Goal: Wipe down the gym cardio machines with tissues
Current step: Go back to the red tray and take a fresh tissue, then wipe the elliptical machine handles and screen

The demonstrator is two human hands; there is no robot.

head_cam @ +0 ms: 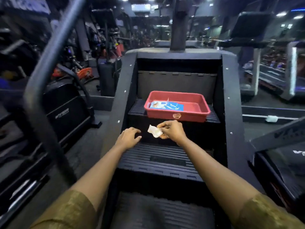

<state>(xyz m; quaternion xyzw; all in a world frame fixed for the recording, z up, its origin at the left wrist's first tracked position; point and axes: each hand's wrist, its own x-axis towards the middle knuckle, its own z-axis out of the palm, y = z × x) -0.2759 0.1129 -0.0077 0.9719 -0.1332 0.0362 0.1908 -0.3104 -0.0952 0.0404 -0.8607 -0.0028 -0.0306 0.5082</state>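
Tissue pack (pixel 166 105) print blurred, illegible

Stepper (pixel 231 96) fills centre, three steps rising away from the viewer: lower step (pixel 161 210) nearest, middle step (pixel 156 156) behind it, upper step (pixel 137 108) farthest. Tray (pixel 189 115) sits on the upper step, toward its right. Pack (pixel 166 105) lies in the tray, left half. Column (pixel 178 30) stands behind the steps, centre. Both hands are before the tray, above the middle step: left hand (pixel 128 136) left, right hand (pixel 171 130) right, tissue (pixel 154 131) between them, pinched in the right. Handrail (pixel 49 52) runs along the stepper's left. Treadmill (pixel 267 66) stands to the right, other machines to the left.
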